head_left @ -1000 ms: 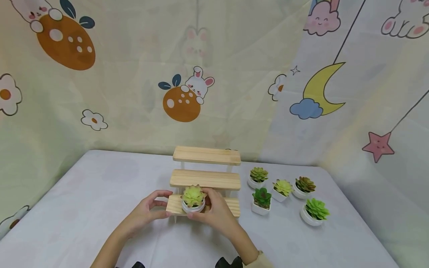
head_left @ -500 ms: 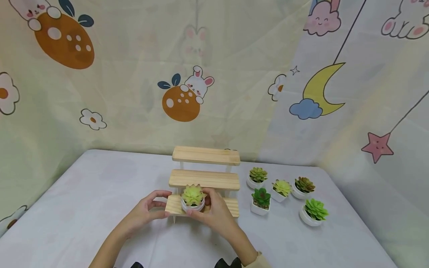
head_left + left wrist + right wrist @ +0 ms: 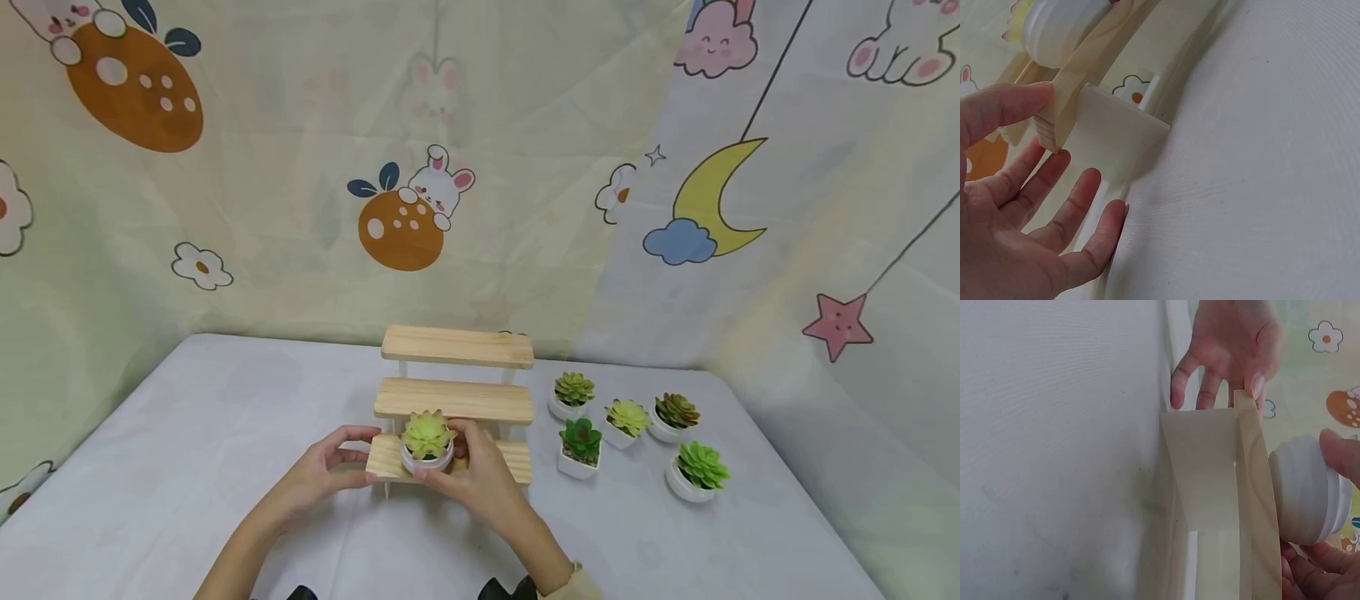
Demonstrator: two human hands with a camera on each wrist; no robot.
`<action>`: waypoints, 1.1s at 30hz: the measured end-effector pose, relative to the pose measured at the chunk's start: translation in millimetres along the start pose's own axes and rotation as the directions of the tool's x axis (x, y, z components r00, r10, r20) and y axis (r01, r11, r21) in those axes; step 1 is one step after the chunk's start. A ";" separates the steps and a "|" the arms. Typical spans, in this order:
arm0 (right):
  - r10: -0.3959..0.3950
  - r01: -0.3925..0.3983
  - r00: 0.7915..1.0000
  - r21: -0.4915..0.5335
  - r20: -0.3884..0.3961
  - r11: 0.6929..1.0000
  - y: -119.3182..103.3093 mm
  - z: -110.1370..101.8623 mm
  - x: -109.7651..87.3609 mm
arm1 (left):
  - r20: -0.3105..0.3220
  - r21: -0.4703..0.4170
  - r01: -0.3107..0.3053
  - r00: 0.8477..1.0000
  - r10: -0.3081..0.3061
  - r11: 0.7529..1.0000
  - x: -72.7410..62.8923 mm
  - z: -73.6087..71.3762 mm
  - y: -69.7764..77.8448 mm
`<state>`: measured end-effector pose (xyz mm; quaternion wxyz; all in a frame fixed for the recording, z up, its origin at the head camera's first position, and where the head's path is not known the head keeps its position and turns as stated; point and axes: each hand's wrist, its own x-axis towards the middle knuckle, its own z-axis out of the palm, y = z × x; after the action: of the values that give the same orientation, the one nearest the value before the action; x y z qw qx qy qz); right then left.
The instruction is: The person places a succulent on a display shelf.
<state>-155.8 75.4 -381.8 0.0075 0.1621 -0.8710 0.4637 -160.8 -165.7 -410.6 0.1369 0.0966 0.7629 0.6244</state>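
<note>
My right hand point(image 3: 483, 479) grips the white round pot of a pale green succulent point(image 3: 427, 435), thumb in front and fingers round the far side. The pot's base point(image 3: 1300, 487) rests against the lowest board of a three-tier wooden display stand point(image 3: 453, 400), left of its middle. At that board's left end, my left hand point(image 3: 326, 467) pinches the edge. In the left wrist view, its thumb point(image 3: 1022, 103) lies against the wood and the lower fingers spread below. A white support panel point(image 3: 1113, 119) shows under the board.
Several potted succulents stand on the white table to the right: a dark green one point(image 3: 580, 447), a bright green one point(image 3: 697, 471), a brownish one point(image 3: 673, 417) and two yellow-green ones, point(image 3: 572, 395) being at the back. A printed curtain point(image 3: 300, 167) hangs behind the table.
The head view has shifted slightly, so everything sits a little further left. Both hands, the succulent and the stand keep the same places relative to each other.
</note>
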 end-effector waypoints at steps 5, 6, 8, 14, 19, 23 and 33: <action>-0.007 0.006 0.999 0.019 0.044 1.000 0.0 -4.6 -0.3 | 0.009 -0.007 -0.002 1.000 0.002 1.000 0.8 -1.6 -2.0; -0.008 0.006 0.998 0.035 0.057 0.999 0.5 -6.6 -0.6 | 0.008 -0.007 -0.001 1.000 0.002 1.000 0.8 -1.9 -2.5; -0.023 0.017 0.996 0.067 0.082 0.998 2.1 -12.0 -1.8 | 0.006 -0.007 0.001 1.000 -0.001 1.000 1.0 -2.4 -3.2; -0.077 0.063 0.990 0.118 0.118 0.991 8.4 -37.1 -7.4 | 0.000 -0.011 0.000 1.000 0.000 1.000 1.6 -2.9 -3.8; -0.093 0.084 0.991 0.103 0.094 0.991 12.6 -62.2 -11.1 | 0.019 -0.019 -0.006 1.000 0.006 1.000 1.6 -3.2 -4.2; -0.095 0.090 0.994 0.092 0.047 0.992 18.0 -82.3 -12.1 | 0.027 -0.031 -0.010 1.000 0.011 0.999 2.2 -3.3 -3.9; -0.014 0.016 1.000 0.090 -0.027 0.996 32.6 -120.2 -18.3 | 0.016 -0.021 -0.001 1.000 0.002 1.000 1.6 -3.1 -2.8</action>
<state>-164.4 194.7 -342.6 0.0149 0.1629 -0.8476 0.5047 -163.2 -168.6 -412.9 0.1436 0.1008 0.7550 0.6318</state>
